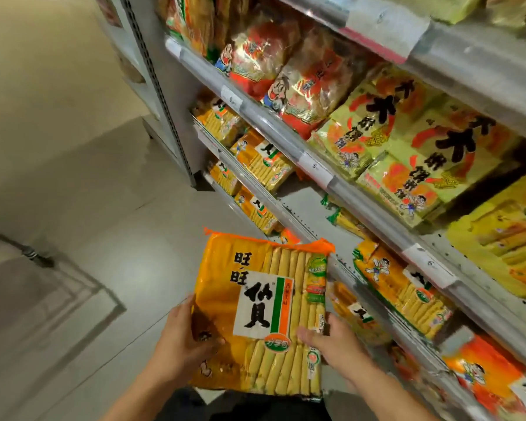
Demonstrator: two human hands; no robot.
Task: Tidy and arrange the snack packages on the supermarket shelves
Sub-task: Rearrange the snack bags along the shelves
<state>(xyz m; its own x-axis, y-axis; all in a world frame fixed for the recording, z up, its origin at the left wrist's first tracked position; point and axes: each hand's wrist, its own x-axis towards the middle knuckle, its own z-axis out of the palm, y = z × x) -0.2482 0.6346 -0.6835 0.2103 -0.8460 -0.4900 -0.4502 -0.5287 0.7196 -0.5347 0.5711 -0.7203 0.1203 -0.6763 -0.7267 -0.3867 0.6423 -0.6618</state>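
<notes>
A large orange rice-cracker package [261,314] with black characters on a white label is held flat in front of me, above the floor. My left hand [181,335] grips its left edge, thumb on the front. My right hand [331,341] grips its right edge, thumb on top. To the right stand the shelves [286,132]. Similar orange packages [404,290] lie on the lower shelf beside the held one.
The middle shelf holds red-and-clear packages [301,77] and yellow-green packages [407,141]. More orange packs [264,161] fill the lower left shelves. White price tags [316,171] sit on the rail. Grey tiled floor [88,238] spreads to the left.
</notes>
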